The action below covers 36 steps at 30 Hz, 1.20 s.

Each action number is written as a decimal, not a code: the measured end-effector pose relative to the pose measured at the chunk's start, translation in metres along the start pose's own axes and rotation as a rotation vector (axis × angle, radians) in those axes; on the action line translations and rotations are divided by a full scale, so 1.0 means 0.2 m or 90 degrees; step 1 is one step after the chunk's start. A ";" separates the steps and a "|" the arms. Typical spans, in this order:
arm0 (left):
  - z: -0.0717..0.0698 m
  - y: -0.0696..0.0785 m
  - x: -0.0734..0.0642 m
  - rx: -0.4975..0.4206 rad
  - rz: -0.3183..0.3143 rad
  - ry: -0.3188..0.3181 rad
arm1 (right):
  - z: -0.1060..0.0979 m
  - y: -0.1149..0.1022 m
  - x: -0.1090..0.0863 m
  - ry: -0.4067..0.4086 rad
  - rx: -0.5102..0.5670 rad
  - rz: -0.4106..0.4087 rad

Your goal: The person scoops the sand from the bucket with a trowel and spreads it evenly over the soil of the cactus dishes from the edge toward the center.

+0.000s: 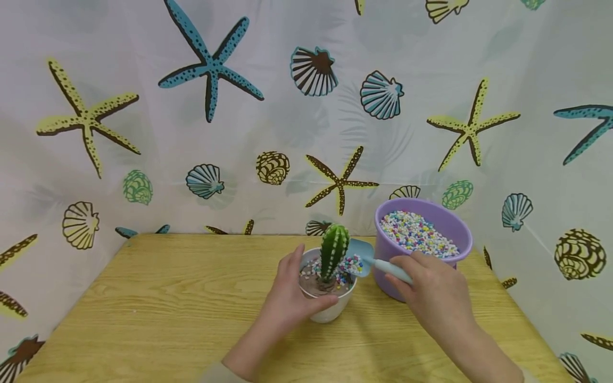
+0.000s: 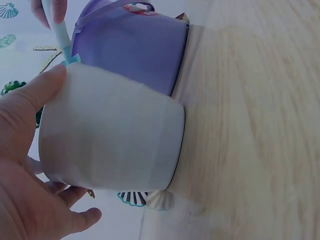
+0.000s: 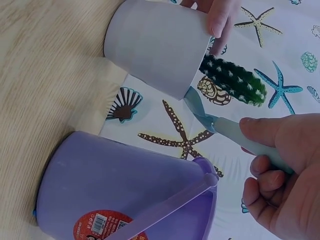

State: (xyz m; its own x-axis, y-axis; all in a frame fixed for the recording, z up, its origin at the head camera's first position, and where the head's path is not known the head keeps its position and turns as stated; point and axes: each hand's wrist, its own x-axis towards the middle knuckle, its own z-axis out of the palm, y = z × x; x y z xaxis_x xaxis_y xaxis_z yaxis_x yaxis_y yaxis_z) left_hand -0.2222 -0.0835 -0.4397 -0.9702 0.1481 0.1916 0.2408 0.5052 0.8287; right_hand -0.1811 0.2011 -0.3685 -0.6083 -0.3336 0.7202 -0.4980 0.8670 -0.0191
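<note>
"Head view first: where's the pot, and what has each grip got?"

"From my remote seat I see the white pot (image 1: 328, 314) on the desk (image 1: 191, 298), just right of the left grip (image 1: 289, 295), whose thumb and fingers are clamped around it near the rim. A cactus (image 1: 334, 250) stands in it. The right grip (image 1: 433, 282) is clamped on the scoop (image 1: 378, 264), its blade ahead and leftward, over the pot's edge."

"Which step is that?"

"I'd judge it's tipping coloured pebbles (image 1: 353, 264) in around the cactus. The purple bucket (image 1: 385, 250), just beyond the right grip, holds more."

"Next move?"

"I'd say it calls for more right-grip tilt, then covering the bare soil (image 1: 311, 285) beside the left grip."
</note>
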 end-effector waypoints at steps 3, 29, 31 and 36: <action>0.01 0.01 0.00 0.005 -0.006 -0.003 | 0.01 0.00 -0.01 0.004 -0.003 -0.008; -0.04 -0.03 0.02 -0.051 0.021 -0.087 | 0.01 -0.02 -0.01 0.032 -0.025 -0.042; -0.06 -0.03 0.02 -0.053 0.027 -0.103 | 0.01 -0.02 -0.01 0.037 -0.028 -0.047; -0.05 -0.04 0.02 -0.038 0.032 -0.092 | 0.02 -0.02 -0.03 0.049 -0.037 -0.062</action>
State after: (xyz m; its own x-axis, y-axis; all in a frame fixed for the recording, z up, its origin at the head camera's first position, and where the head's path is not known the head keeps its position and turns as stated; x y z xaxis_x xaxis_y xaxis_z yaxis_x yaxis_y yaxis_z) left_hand -0.2278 -0.0952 -0.4397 -0.9421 0.2950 0.1596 0.2830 0.4436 0.8504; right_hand -0.1786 0.1967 -0.3755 -0.5084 -0.3888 0.7684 -0.5142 0.8528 0.0914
